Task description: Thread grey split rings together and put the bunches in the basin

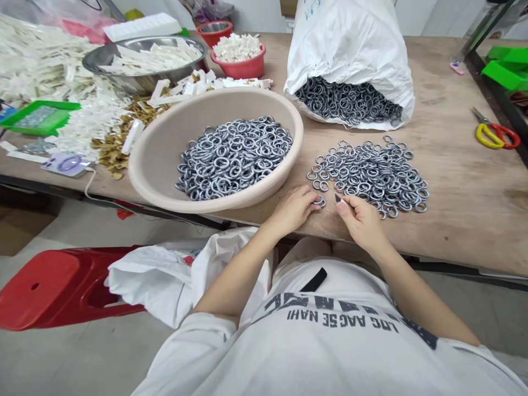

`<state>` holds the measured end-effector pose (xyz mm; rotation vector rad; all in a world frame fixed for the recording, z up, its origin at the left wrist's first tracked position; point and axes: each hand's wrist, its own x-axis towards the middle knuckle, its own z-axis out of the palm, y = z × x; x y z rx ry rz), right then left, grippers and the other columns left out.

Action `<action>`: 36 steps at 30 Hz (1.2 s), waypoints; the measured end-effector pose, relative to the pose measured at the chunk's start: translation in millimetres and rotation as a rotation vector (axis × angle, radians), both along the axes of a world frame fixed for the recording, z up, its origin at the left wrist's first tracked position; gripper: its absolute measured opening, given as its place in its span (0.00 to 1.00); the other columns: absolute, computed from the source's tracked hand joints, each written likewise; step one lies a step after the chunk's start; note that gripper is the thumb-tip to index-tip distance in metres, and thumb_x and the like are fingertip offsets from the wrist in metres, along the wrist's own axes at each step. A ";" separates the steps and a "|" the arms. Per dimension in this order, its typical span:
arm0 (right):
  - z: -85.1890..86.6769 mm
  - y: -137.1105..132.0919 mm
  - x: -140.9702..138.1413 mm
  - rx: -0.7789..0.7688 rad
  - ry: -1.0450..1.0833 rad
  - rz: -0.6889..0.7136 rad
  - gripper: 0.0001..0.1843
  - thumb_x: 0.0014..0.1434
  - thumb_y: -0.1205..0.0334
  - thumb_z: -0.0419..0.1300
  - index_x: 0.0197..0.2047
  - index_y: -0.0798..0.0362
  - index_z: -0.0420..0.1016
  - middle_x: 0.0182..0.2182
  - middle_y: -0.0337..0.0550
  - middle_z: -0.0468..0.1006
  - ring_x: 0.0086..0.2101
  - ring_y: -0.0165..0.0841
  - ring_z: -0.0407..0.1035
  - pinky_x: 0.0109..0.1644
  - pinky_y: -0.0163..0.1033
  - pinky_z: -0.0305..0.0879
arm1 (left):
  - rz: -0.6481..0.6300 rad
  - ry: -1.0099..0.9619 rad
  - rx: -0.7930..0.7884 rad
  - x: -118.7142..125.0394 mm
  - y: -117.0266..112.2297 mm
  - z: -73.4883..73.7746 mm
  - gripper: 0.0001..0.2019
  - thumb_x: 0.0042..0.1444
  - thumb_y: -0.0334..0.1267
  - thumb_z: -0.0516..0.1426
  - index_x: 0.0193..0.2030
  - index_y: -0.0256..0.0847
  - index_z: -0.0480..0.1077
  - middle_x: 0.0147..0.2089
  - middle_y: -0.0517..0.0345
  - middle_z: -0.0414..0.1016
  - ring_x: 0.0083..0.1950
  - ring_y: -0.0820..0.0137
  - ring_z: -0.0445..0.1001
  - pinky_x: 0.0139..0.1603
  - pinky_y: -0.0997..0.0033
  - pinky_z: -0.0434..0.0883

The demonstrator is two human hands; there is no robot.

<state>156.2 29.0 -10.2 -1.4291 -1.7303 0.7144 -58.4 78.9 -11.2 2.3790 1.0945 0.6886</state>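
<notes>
At work along the near edge of a long brown wooden counter (pixel 466 214), with the left hand (pixel 292 210) closed to a narrow pinch on a single shiny grey ring (pixel 320 202). Gripped between thumb and fingers of the right hand (pixel 363 220), a small dark-tipped item (pixel 338 198), too small to identify. Spread on bare wood just beyond that hand, a loose heap of shiny grey rings (pixel 371 173).

Set to the left, a wide beige round basin (pixel 159 137) partly filled with more rings. Lying behind the heap, a bulging white sack (pixel 350 44), open-mouthed and showing the same rings.

Crowded farther left, a silver metal bowl (pixel 136 82) of white strips, a red bowl (pixel 243 70) of small white pieces and scattered gold-coloured pieces (pixel 109 146). Off to the right, red-and-yellow-handled scissors (pixel 491 125) near bright green bins (pixel 505 74). Below, on a grey floor (pixel 466 313), a red stool (pixel 41 286).
</notes>
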 end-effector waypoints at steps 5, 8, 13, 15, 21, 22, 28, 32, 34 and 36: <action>5.1 0.7 -11.4 -0.176 0.353 0.130 0.18 0.60 0.46 0.64 0.45 0.51 0.79 0.41 0.43 0.83 0.42 0.38 0.75 0.49 0.43 0.68 | 0.086 -0.377 -0.120 15.0 -35.4 3.7 0.10 0.66 0.44 0.55 0.39 0.39 0.71 0.37 0.55 0.72 0.40 0.68 0.70 0.43 0.70 0.66; 13.9 -3.8 -18.7 -0.213 0.536 0.156 0.16 0.59 0.47 0.66 0.42 0.51 0.79 0.38 0.41 0.83 0.39 0.36 0.75 0.48 0.42 0.69 | 0.140 -0.574 -0.279 23.3 -52.6 2.3 0.13 0.64 0.49 0.57 0.39 0.39 0.71 0.33 0.58 0.73 0.34 0.72 0.70 0.37 0.72 0.68; 20.5 -8.5 -18.9 -0.208 0.545 0.184 0.20 0.65 0.43 0.57 0.41 0.51 0.79 0.31 0.41 0.80 0.35 0.35 0.74 0.42 0.40 0.68 | 0.116 -0.781 -0.487 29.6 -66.0 1.6 0.15 0.62 0.50 0.58 0.39 0.39 0.73 0.28 0.59 0.75 0.28 0.73 0.73 0.32 0.73 0.72; 23.4 -10.8 -13.5 -0.153 0.447 0.126 0.21 0.67 0.43 0.54 0.40 0.51 0.79 0.31 0.41 0.78 0.35 0.34 0.72 0.41 0.40 0.66 | 0.130 -0.796 -0.476 28.6 -68.2 4.2 0.14 0.62 0.49 0.59 0.38 0.39 0.74 0.31 0.57 0.77 0.29 0.72 0.75 0.34 0.72 0.73; 40.0 -30.2 -3.3 0.104 -0.061 0.174 0.18 0.69 0.47 0.53 0.33 0.50 0.71 0.27 0.40 0.71 0.30 0.32 0.64 0.35 0.38 0.55 | 0.161 -0.709 -0.318 22.7 -69.0 12.0 0.14 0.63 0.48 0.58 0.35 0.40 0.75 0.31 0.57 0.78 0.33 0.71 0.76 0.38 0.71 0.73; 41.8 -33.4 -4.2 0.115 -0.109 0.189 0.19 0.69 0.48 0.51 0.32 0.50 0.69 0.26 0.39 0.70 0.29 0.32 0.63 0.34 0.38 0.54 | 0.166 -0.691 -0.291 22.3 -68.7 12.1 0.14 0.63 0.49 0.58 0.35 0.40 0.75 0.31 0.57 0.78 0.33 0.71 0.76 0.38 0.72 0.72; 37.1 -35.0 -7.6 0.115 -0.195 0.215 0.22 0.70 0.48 0.49 0.28 0.50 0.66 0.25 0.39 0.69 0.27 0.31 0.62 0.33 0.38 0.52 | 0.141 -0.668 -0.246 19.7 -72.5 13.4 0.14 0.64 0.48 0.57 0.35 0.40 0.75 0.32 0.56 0.79 0.34 0.70 0.76 0.39 0.71 0.71; 27.5 -12.3 -2.4 0.023 -0.240 0.108 0.25 0.71 0.46 0.46 0.30 0.49 0.70 0.25 0.40 0.73 0.28 0.33 0.67 0.33 0.38 0.53 | -0.014 -0.707 -0.291 17.9 -81.0 17.8 0.15 0.64 0.49 0.56 0.36 0.40 0.75 0.35 0.52 0.80 0.37 0.67 0.77 0.44 0.66 0.73; 26.8 5.2 -3.4 0.026 -0.351 0.026 0.23 0.71 0.45 0.46 0.36 0.49 0.74 0.30 0.42 0.77 0.31 0.36 0.70 0.33 0.39 0.54 | 0.018 -0.801 -0.355 17.5 -82.2 17.4 0.14 0.65 0.49 0.56 0.37 0.40 0.74 0.35 0.53 0.79 0.37 0.68 0.77 0.43 0.66 0.73; 28.9 24.0 -9.8 0.069 -0.502 -0.003 0.20 0.69 0.44 0.51 0.44 0.49 0.76 0.39 0.46 0.80 0.35 0.39 0.73 0.35 0.40 0.55 | 0.150 -0.922 -0.425 16.7 -79.7 14.3 0.14 0.65 0.49 0.55 0.37 0.40 0.72 0.35 0.55 0.77 0.35 0.70 0.75 0.41 0.68 0.73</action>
